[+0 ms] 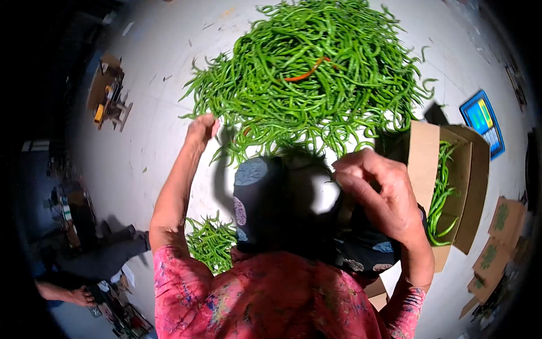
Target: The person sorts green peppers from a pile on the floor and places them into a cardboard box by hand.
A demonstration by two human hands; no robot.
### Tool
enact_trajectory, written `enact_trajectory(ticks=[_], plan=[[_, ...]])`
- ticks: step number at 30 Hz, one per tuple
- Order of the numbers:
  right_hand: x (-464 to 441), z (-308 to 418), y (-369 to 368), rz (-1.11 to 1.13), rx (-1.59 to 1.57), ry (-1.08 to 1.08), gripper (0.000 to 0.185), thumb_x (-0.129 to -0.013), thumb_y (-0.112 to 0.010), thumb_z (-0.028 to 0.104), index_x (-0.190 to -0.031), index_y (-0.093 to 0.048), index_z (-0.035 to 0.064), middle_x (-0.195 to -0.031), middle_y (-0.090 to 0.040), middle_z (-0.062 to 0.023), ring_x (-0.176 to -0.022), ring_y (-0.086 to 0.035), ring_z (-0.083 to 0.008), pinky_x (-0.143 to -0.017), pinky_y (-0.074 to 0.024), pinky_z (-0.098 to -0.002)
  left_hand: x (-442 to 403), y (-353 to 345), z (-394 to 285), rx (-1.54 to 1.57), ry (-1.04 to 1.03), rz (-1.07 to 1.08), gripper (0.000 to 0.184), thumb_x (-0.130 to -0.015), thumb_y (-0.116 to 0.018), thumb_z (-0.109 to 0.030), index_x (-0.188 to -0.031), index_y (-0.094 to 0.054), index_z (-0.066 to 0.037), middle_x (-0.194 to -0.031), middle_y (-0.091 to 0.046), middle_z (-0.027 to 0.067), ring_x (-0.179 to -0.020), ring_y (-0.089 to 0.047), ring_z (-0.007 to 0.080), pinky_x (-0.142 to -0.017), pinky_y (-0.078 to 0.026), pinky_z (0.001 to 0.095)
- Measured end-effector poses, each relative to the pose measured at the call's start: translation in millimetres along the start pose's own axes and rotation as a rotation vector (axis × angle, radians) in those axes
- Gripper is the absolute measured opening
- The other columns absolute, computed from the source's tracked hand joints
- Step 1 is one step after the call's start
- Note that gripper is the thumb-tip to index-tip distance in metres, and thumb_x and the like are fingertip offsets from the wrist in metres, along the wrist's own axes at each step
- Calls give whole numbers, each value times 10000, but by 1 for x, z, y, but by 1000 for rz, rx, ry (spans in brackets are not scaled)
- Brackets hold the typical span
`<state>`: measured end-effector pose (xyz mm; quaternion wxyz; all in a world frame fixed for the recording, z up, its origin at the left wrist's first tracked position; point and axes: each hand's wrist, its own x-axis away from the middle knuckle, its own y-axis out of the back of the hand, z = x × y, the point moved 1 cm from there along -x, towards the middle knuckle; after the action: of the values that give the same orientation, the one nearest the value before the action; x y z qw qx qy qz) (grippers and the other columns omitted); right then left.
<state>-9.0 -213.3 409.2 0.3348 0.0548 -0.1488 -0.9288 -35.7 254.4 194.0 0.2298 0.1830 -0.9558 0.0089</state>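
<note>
A large heap of long green chili peppers (316,96) lies on the pale floor in front of me, with a red chili (307,72) on top. My left hand (202,131) is closed at the heap's left front edge, beside loose chilies; what it holds, if anything, is hidden. Over my lap, my right hand (381,192) has thumb and fingers pinched together, and I cannot make out anything clearly between them. To its right stands an open cardboard box (474,181) with green chilies (443,195) inside. A smaller chili pile (212,244) sits by my left side.
A blue-framed device with a lit screen (483,121) lies beyond the box. Flattened cardboard pieces (494,248) are at the far right. A small wooden stand-like object (110,93) is at the left. Another person's hand (82,296) shows at the lower left.
</note>
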Motion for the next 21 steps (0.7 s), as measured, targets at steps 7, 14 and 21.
enact_trajectory(ticks=[7, 14, 21], plan=[[-37, -13, -44, 295, 207, -51, 193, -846, -611, 66, -1020, -578, -10, -938, -633, -210, -839, -613, -411, -738, -489, -439, 46, 50, 181, 43, 377, -451, 97, -897, -534, -28, -966, -600, -45, -747, -637, 66, -599, -617, 140, -461, -500, 260], [-55, -62, -66, 363, 356, -223, 235, -869, -612, 111, -1068, -601, -13, -974, -652, -215, -871, -624, -408, -765, -498, -442, 20, 53, 252, -504, 194, -510, 108, -785, -633, -129, -867, -643, -60, -788, -663, 113, -749, -623, 185, -745, -488, 307], [-65, -65, -69, 383, 446, -287, 268, -851, -643, 72, -1097, -603, -25, -1005, -646, -218, -920, -622, -405, -800, -496, -408, -17, 28, 262, -839, 146, -537, 297, -748, -712, -329, -931, -646, -104, -835, -648, 130, -806, -632, 342, -729, -509, 431]])
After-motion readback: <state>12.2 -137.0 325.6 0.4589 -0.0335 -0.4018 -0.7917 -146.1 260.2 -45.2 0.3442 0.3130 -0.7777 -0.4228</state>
